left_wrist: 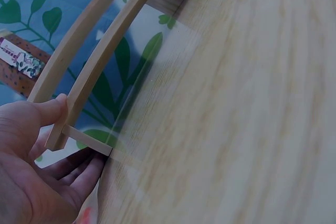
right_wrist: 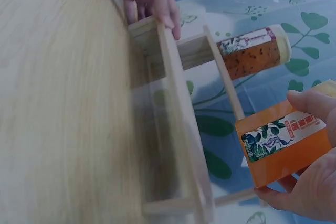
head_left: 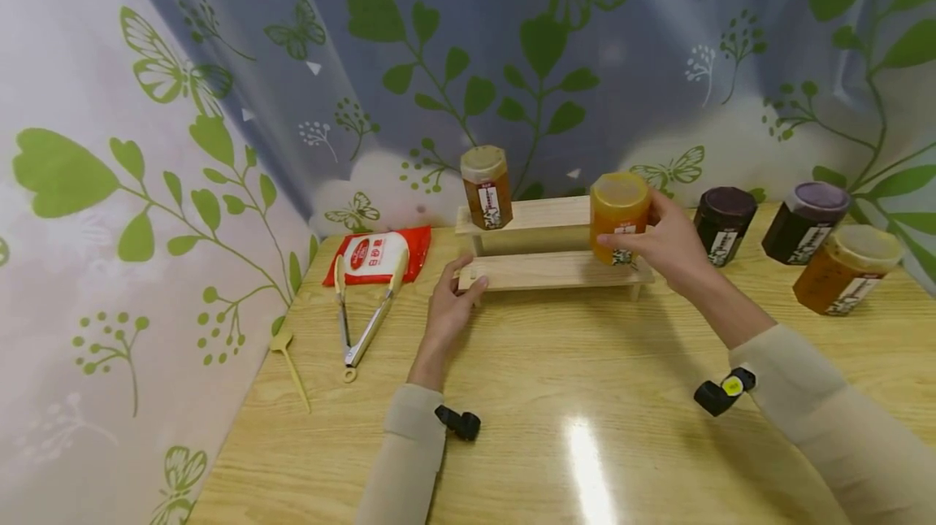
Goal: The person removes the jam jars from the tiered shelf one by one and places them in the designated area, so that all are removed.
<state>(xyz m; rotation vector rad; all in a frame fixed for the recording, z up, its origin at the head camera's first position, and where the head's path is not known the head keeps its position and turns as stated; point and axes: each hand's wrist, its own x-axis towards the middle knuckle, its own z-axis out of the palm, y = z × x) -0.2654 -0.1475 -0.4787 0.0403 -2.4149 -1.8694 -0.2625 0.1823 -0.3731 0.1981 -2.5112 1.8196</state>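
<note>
A two-step wooden rack (head_left: 544,271) stands on the table near the curtain. My left hand (head_left: 451,307) grips the left end of its lower step, thumb on top. In the left wrist view, the other fingers of that hand reach around the end near the leg. My right hand (head_left: 676,245) holds a jar of orange contents (head_left: 617,198) upright by its sides, toward the rack's right end. The right wrist view shows its label (right_wrist: 283,135) between thumb and fingers. On the upper step's left end sits a jar with dark-specked amber contents (head_left: 487,190).
Right of the rack stand two dark jars (head_left: 724,224) (head_left: 804,224) and an amber jar (head_left: 841,277). To the left lie a red-and-white packet (head_left: 376,257), tongs (head_left: 366,338) partly over it, and a small yellow spoon (head_left: 292,366). A patterned curtain (head_left: 439,37) hangs behind.
</note>
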